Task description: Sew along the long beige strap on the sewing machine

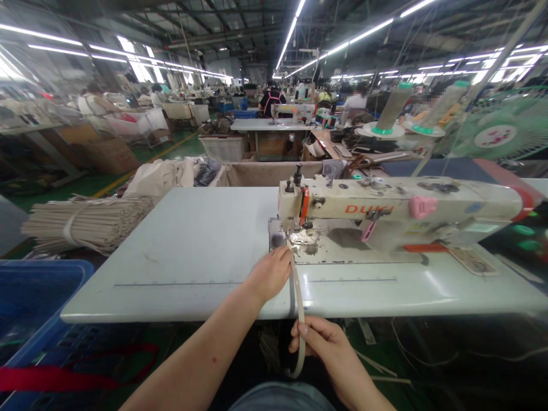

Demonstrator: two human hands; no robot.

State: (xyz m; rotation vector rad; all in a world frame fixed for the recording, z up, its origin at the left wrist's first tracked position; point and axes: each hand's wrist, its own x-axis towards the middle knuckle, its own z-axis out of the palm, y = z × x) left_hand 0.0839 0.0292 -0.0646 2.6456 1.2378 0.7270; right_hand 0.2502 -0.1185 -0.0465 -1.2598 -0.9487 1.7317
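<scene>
A narrow beige fabric strap (298,291) runs from the needle area of a sewing machine (334,197) down over the table's front edge. My left hand (274,271) lies on the table just in front of the presser foot, its fingers closed on the strap's far part. Below the table edge, my right hand (319,337) pinches the same strap between thumb and fingers. The strap's lower end curls beneath that hand toward my lap. The strap's far end at the needle is partly hidden by my left fingers.
A pale sewing table (180,245) carries a printed ruler line. Left of it lie a tied bundle of beige strips (92,222) and a blue plastic crate (38,308) with a red strap. Thread cones (389,108) and a green fan (496,128) stand at right. Several people work behind.
</scene>
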